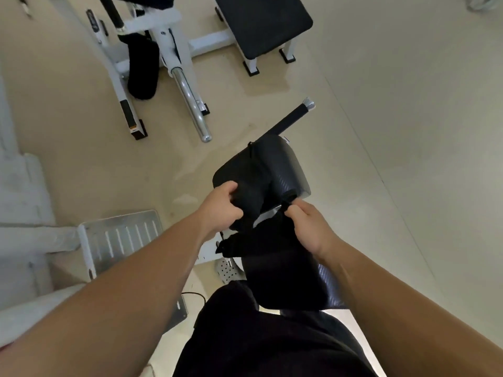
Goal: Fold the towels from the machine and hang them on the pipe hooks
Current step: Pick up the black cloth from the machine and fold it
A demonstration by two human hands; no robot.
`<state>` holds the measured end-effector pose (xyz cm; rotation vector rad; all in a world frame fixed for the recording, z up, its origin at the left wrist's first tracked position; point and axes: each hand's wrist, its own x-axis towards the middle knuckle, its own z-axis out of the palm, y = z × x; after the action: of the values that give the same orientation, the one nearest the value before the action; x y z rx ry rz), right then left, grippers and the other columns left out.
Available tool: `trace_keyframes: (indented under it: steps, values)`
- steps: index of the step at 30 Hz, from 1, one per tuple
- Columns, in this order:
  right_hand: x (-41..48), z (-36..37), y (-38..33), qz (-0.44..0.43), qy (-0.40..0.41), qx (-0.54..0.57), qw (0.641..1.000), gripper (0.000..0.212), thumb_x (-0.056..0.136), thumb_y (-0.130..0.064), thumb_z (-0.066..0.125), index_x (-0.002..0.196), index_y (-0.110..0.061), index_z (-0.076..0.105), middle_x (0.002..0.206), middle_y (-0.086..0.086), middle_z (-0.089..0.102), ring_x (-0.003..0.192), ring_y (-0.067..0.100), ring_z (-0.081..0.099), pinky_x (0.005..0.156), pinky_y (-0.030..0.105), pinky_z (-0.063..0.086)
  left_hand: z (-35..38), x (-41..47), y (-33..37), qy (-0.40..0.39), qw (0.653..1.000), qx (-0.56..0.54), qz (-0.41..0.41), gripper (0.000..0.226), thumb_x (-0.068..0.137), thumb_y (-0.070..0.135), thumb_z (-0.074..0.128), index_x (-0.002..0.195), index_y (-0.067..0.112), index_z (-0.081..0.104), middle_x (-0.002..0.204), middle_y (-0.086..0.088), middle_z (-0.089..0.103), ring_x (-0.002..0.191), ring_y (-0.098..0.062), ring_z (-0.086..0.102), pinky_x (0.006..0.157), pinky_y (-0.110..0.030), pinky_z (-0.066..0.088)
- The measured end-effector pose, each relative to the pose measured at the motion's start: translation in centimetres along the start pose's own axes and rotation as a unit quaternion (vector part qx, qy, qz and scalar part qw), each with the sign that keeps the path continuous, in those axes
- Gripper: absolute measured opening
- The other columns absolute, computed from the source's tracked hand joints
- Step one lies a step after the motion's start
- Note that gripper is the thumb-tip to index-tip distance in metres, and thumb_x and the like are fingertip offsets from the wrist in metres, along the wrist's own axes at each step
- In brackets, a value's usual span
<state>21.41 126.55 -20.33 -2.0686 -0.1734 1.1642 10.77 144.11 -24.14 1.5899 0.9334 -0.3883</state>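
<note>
Gym machines stand on a pale floor. Both hands hold one black towel [275, 257] over a padded seat [288, 170]. The left hand [221, 206] has its fingers curled tight around a bunched end. The right hand [309, 227] pinches the other edge. Folding looks barely begun. Another dark towel [143, 66] hangs far beyond the fingers, maybe already done.

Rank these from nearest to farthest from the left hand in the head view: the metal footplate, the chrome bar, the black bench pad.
From the left hand, which grips the black towel:
1. Metal footplate, lower left, beside the forearm.
2. Chrome bar, up and slightly left, on the white frame.
3. Black bench pad, at the top of the view.
</note>
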Motion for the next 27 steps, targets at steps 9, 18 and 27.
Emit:
trace_keyframes:
  steps: [9,18,27]
  values:
    - [-3.8,-1.1,-2.2,-0.084,-0.185,-0.064,0.977,0.018,0.095,-0.022,0.050,0.084,-0.022,0.065,0.086,0.005,0.068,0.086,0.022,0.062,0.078,0.038,0.050,6.2,-11.0,0.7,0.045,0.967,-0.249,-0.001,0.070,0.074,-0.025,0.049,0.113,0.029,0.071,0.095,0.001,0.075,0.090,-0.015,0.069,0.079,-0.031,0.058]
    - [-10.3,-3.8,1.4,-0.194,-0.254,-0.032,0.947,0.032,0.098,-0.015,0.049,0.068,-0.025,0.055,0.068,-0.006,0.054,0.070,0.010,0.051,0.068,0.032,0.042,15.3,-18.7,1.9,0.242,0.874,-0.422,0.001,0.014,0.102,0.023,0.058,0.094,0.014,0.065,0.083,-0.005,0.070,0.074,-0.015,0.066,0.062,-0.026,0.054]
    - [-13.6,-3.2,1.3,-0.218,-0.261,-0.050,0.939,0.021,0.095,-0.019,0.052,0.081,-0.004,0.054,0.073,0.005,0.053,0.071,0.016,0.051,0.064,0.031,0.045,15.5,-26.2,-3.5,0.302,0.779,-0.549,-0.020,0.069,0.093,-0.016,0.052,0.154,0.014,0.039,0.140,-0.014,0.060,0.122,-0.033,0.061,0.109,-0.049,0.047]
